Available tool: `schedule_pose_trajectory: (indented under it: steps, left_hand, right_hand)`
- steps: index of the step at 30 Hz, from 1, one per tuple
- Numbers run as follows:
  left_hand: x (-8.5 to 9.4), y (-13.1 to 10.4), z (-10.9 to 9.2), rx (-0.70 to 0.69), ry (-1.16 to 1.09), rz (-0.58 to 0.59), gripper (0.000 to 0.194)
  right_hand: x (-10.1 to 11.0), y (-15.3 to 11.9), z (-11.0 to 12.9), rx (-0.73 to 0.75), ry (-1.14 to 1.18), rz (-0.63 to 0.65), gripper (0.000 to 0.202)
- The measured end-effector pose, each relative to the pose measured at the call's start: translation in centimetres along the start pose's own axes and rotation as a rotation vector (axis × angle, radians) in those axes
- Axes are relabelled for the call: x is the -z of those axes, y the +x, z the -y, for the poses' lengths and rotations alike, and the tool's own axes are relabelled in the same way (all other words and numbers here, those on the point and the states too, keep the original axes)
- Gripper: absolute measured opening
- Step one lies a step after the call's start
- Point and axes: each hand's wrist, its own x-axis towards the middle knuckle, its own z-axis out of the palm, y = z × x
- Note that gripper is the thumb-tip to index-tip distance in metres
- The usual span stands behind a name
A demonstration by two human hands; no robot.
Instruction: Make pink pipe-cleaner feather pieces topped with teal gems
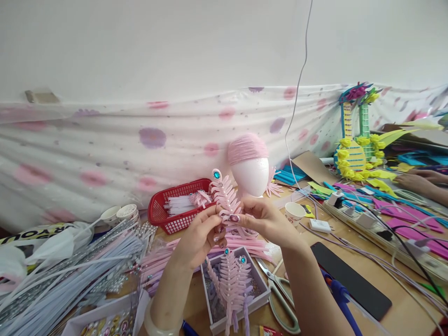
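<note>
Both hands meet in the middle of the head view around a pink feather-shaped craft piece (227, 196) with a blue gem at its tip. My left hand (203, 233) pinches its lower part from the left. From the right, my right hand (261, 219) grips the same spot, its thumb across the stem. Below them, two similar pink feather pieces (233, 280) with blue gems lie over a white box (257, 305) of small beads. Scissors (282, 298) with pale handles rest beside that box. Fingers partly hide the held piece's lower end.
Behind stand a red basket (166, 198) with white strips and a white foam head (250, 175) wrapped in pink. Pipe cleaners (94, 261) pile up at left. A paper cup (294, 212), a black phone (350, 280) and a power strip (381, 238) lie right. Another person's hands (420, 182) show far right.
</note>
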Motion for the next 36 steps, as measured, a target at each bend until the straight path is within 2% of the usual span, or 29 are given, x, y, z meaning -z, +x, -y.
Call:
schedule_pose_trajectory:
  steps: [5, 10, 16, 20, 29, 36]
  left_hand:
    - [0.3, -0.1, -0.3, 0.065, 0.004, 0.037, 0.026]
    - [0.4, -0.1, -0.6, 0.217, -0.044, 0.153, 0.029]
    - [1.4, 0.5, -0.3, 0.364, -0.201, 0.334, 0.018]
    - [1.9, 0.8, 0.2, 0.424, -0.287, 0.426, 0.014]
    - [1.4, 1.2, 1.6, 0.451, -0.386, 0.480, 0.014]
    - [0.9, 0.9, 1.5, 0.434, -0.356, 0.473, 0.009]
  right_hand:
    - [0.0, -0.1, 0.0, 0.002, 0.052, -0.007, 0.026]
    - [0.1, -0.4, 0.4, -0.035, 0.082, -0.008, 0.028]
    - [0.1, -0.8, 0.5, 0.019, 0.070, 0.019, 0.022]
    - [0.1, -0.9, 0.7, 0.015, 0.082, 0.013, 0.025]
    - [0.1, -1.7, 1.9, 0.023, -0.097, -0.033, 0.030]
    - [0.3, -1.9, 1.7, 0.011, -0.063, -0.022, 0.028]
